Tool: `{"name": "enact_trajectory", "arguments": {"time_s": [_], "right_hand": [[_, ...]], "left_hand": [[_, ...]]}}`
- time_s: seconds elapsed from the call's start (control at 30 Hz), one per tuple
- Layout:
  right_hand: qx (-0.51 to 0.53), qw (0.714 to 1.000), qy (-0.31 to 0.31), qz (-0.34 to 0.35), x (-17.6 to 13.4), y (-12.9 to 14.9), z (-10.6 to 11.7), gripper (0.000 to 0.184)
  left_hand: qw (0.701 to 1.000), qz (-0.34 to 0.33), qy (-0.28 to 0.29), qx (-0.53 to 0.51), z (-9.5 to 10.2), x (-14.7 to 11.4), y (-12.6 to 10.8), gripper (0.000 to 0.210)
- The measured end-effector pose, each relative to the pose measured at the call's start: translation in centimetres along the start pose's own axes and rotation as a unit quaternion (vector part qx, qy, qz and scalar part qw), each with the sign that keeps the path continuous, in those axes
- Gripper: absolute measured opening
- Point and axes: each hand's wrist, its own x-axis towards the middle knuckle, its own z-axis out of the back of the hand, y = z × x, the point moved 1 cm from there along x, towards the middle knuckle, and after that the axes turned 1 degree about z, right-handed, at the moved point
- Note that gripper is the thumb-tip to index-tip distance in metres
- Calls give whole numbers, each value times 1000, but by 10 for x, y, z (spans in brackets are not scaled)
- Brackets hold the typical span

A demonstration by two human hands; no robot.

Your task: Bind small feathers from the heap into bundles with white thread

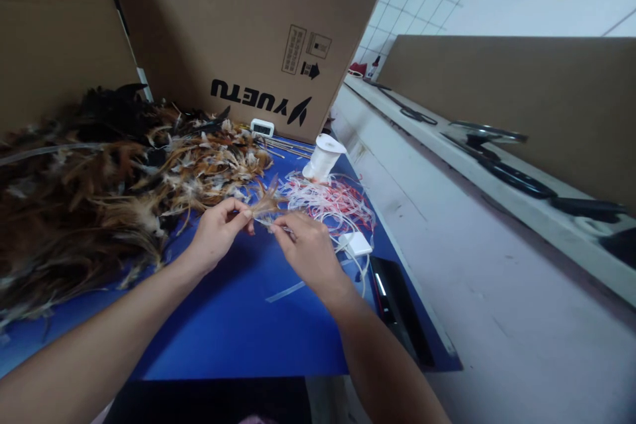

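"Where are the feathers the person is working with?"

"A small bunch of feathers (267, 204) is up between the two hands, over the blue table (233, 338)."

"What are the fingers doing?"

"The left hand (221, 232) pinches the bunch with its thumb and pointing finger. The right hand (308, 245) has its thumb and pointing finger close together by the low end of the bunch. It's too small to tell if they pinch something."

"Is there room to move?"

"There's open blue between the two arms, down to the front edge. A thin clear strip (285, 293) lies there, near the right wrist."

"What about to the left?"

"It's tight. A big pile of feathers (99, 192) fills that side and comes close to the left hand."

"And to the right?"

"Tight too. A mess of red and white strings (342, 202) sits just past the right hand, with a white spool (322, 162) behind it. A little white box (356, 244) is just beside that hand. A flat black thing (402, 311) lies by the table's right edge, next to the pale wall (467, 278)."

"What's at the back?"

"A big brown box (238, 26) stands there like a wall."
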Motion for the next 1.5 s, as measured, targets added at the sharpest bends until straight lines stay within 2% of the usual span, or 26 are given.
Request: {"name": "enact_trajectory", "arguments": {"time_s": [0.2,0.3,0.37,0.47,0.6,0.7,0.8,0.87,0.93,1.03,1.1,1.17,1.33,1.5], "right_hand": [[-137,987,-15,78,-5,10,5,24],[-193,974,-23,114,-4,11,10,24],[-216,967,-22,133,-3,10,14,23],[-209,966,-8,150,-1,7,20,22],[-99,986,-21,132,3,-3,28,20],[29,995,-32,90,9,-16,27,13],[182,983,-17,11,15,-31,17,8],[292,955,1,-49,16,-38,5,9],[393,913,41,-103,16,-42,-8,15],[489,856,79,-145,14,-42,-25,25],[519,838,81,-149,12,-41,-31,28],[527,832,80,-155,11,-40,-34,27],[506,842,114,-151,9,-32,-33,19],[472,858,109,-172,8,-22,-30,15]], "left_hand": [[992,-62,12,111,5,0,-1,9],[969,-138,26,205,3,-4,-8,12],[947,-195,56,250,1,-7,-11,14],[923,-244,113,274,-1,-10,-12,11],[913,-254,159,277,-2,-12,-13,11],[915,-237,196,261,-3,-13,-18,14],[925,-204,226,228,-3,-14,-23,20],[937,-171,243,183,-3,-14,-22,21],[950,-126,260,117,-2,-13,-19,21],[963,-61,262,8,-2,-12,-15,17],[969,-27,240,-53,-3,-12,-13,15],[972,5,209,-103,-2,-11,-13,13],[971,62,154,-172,0,-6,-14,12],[978,66,108,-166,2,-2,-11,16]]}}
